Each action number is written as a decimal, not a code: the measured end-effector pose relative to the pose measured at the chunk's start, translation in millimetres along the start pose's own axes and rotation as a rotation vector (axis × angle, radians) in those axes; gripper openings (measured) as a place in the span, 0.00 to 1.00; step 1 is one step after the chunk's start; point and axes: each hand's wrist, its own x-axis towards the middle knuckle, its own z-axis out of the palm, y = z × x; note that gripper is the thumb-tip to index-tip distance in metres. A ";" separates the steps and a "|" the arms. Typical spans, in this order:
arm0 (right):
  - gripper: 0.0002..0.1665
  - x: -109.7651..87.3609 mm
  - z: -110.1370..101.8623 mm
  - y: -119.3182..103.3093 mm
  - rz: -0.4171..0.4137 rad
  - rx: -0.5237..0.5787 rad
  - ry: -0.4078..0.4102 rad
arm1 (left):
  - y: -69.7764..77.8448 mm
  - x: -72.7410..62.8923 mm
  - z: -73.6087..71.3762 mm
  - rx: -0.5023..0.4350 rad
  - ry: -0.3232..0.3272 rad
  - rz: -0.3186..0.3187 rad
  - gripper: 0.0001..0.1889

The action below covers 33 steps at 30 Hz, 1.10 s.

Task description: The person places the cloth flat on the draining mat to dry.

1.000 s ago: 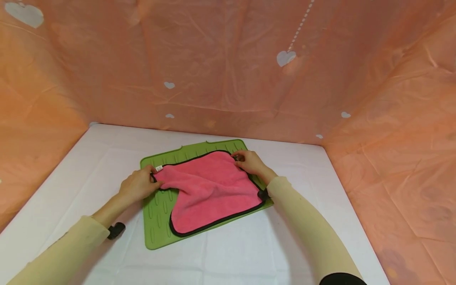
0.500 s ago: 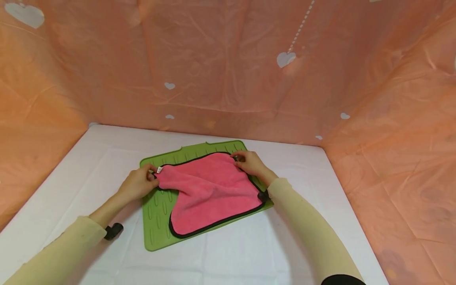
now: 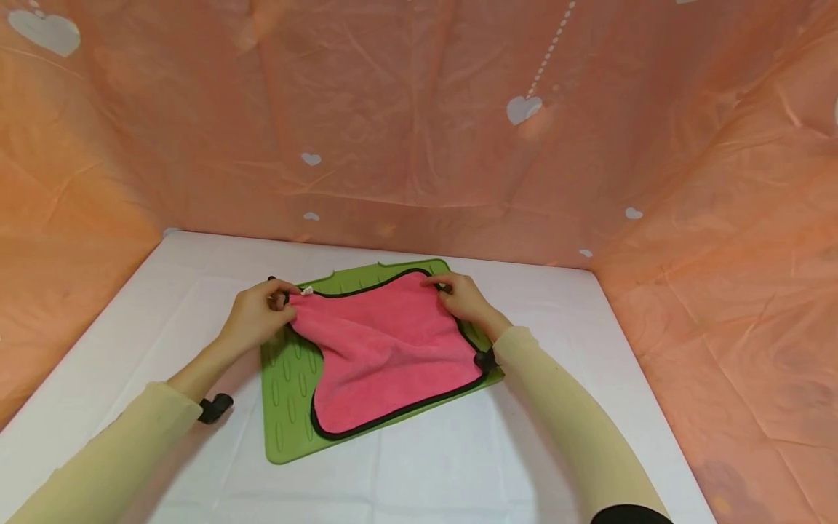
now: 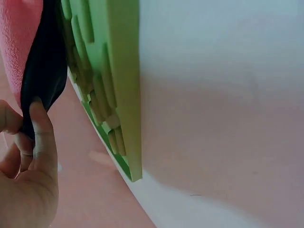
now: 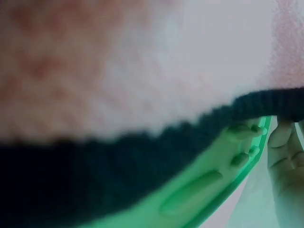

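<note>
A pink cloth point(image 3: 386, 349) with a black bound edge and a small white tag lies over a green ridged mat point(image 3: 284, 407) in the head view. My left hand point(image 3: 255, 313) pinches the cloth's far left corner beside the tag and holds it raised off the mat. The left wrist view shows thumb and fingers closed on the dark edge point(image 4: 45, 71), clear of the mat's side. My right hand point(image 3: 463, 297) pinches the far right corner between thumb and fingers. In the right wrist view the cloth point(image 5: 118, 71) fills most of the picture, with the right fingers at its edge.
Under the mat is a white-covered table point(image 3: 419, 473). Orange sheeting with pale hearts point(image 3: 406, 145) closes off the back and both sides. A black wrist camera point(image 3: 216, 407) sits by the left sleeve, another point(image 3: 484, 360) by the right, over the cloth's edge.
My left hand has lifted the far left corner up and away from me, pulling that side of the cloth straighter. The right hand has raised its corner slightly.
</note>
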 end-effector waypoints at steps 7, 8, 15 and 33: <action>0.29 6.0 -3.9 6.8 0.007 -0.038 0.001 | -6.6 11.7 0.9 0.025 -0.016 0.023 0.14; 0.30 7.0 -4.2 8.0 0.015 -0.044 -0.013 | -7.5 12.7 1.0 0.028 -0.026 0.023 0.14; 0.37 13.2 -4.4 12.7 -0.001 -0.110 -0.144 | -12.0 17.2 -1.8 0.083 -0.141 -0.027 0.14; 0.34 13.1 -3.8 4.1 0.034 -0.245 -0.176 | -21.3 28.0 4.2 0.196 -0.245 -0.060 0.16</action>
